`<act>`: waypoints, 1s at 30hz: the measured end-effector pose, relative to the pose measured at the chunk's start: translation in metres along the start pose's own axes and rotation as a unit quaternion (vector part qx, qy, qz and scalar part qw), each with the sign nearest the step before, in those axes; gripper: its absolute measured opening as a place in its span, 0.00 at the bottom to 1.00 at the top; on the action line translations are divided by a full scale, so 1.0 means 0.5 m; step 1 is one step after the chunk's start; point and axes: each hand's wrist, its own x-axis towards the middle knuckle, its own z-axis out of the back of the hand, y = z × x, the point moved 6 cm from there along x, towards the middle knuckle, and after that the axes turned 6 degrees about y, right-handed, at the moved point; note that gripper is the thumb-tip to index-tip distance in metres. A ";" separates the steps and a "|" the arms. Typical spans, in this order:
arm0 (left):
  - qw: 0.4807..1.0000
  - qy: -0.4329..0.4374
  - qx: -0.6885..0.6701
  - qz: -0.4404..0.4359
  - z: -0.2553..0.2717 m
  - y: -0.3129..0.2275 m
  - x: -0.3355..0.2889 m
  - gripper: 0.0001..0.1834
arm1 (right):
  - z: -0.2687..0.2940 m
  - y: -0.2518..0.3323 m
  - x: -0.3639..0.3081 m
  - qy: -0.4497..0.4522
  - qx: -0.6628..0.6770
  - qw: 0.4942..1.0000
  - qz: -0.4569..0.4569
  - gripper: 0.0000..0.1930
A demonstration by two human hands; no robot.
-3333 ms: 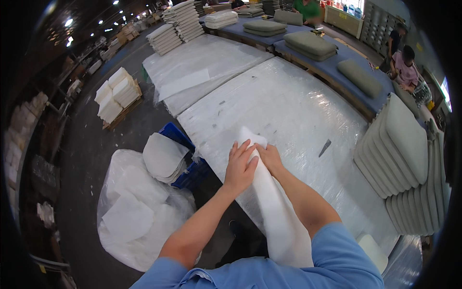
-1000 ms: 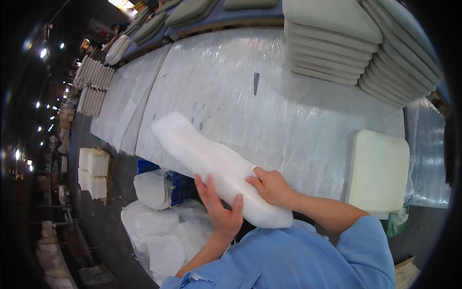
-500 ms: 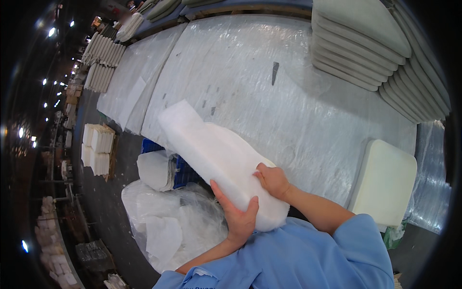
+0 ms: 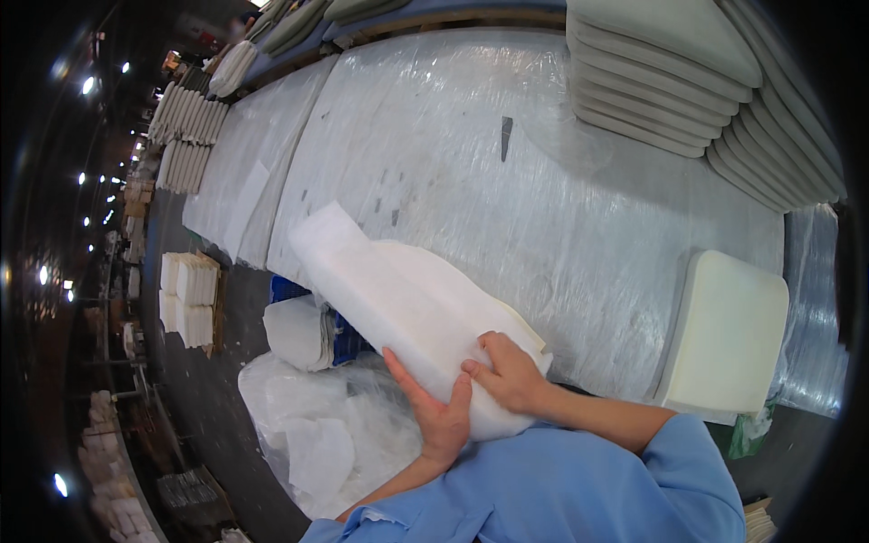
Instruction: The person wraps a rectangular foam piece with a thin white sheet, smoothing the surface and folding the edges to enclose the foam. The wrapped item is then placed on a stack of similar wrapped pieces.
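Observation:
A foam cushion wrapped in white fibre batting (image 4: 389, 294) lies tilted against my body, its far end on the plastic-covered table. A strip of cream foam shows along its right edge. My left hand (image 4: 436, 412) grips its left side, with thumb and index finger spread along the batting and the other fingers hidden underneath. On the near right part, my right hand (image 4: 509, 373) pinches the batting near the edge, fingers curled. The two thumbs are close together.
The table (image 4: 434, 145) bears a thin dark grey piece (image 4: 506, 139). Grey cushions (image 4: 661, 77) are stacked at the far right, and a cream foam pad (image 4: 729, 330) stands nearer. Left of me are a blue crate (image 4: 348, 342) with white sheets (image 4: 299, 333) and a clear plastic bag (image 4: 380, 421).
My right hand has shifted slightly down and left along the batting, closer to my left thumb. More cream foam shows at the right edge. The view has turned slightly.

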 end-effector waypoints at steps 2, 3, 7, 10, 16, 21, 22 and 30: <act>1.000 -0.001 -0.004 -0.005 -0.003 0.002 -0.003 0.60 | -0.002 -0.001 0.005 0.050 0.061 0.995 -0.053 0.20; 1.000 -0.001 0.010 -0.007 -0.005 0.003 -0.005 0.60 | -0.003 -0.018 0.017 0.077 0.056 0.993 -0.068 0.20; 0.999 0.004 0.039 -0.011 -0.012 -0.005 -0.005 0.60 | -0.003 -0.091 0.046 0.051 0.084 0.989 -0.107 0.20; 1.000 0.003 0.021 -0.003 -0.009 -0.001 -0.004 0.60 | 0.012 -0.126 0.033 -0.037 0.101 0.990 -0.095 0.18; 1.000 -0.011 0.022 -0.007 -0.005 -0.017 -0.006 0.59 | 0.012 -0.183 -0.005 -0.007 -0.007 1.000 -0.023 0.15; 1.000 0.000 -0.006 -0.029 -0.010 -0.024 -0.005 0.59 | 0.079 -0.359 0.104 -0.078 -0.179 0.971 -0.140 0.11; 1.000 -0.002 -0.001 -0.030 -0.004 -0.014 -0.007 0.59 | 0.099 -0.356 0.127 -0.078 -0.175 0.968 -0.161 0.14; 0.999 0.010 -0.042 -0.028 0.029 0.011 0.000 0.55 | -0.010 0.014 0.214 0.037 0.058 0.997 0.035 0.29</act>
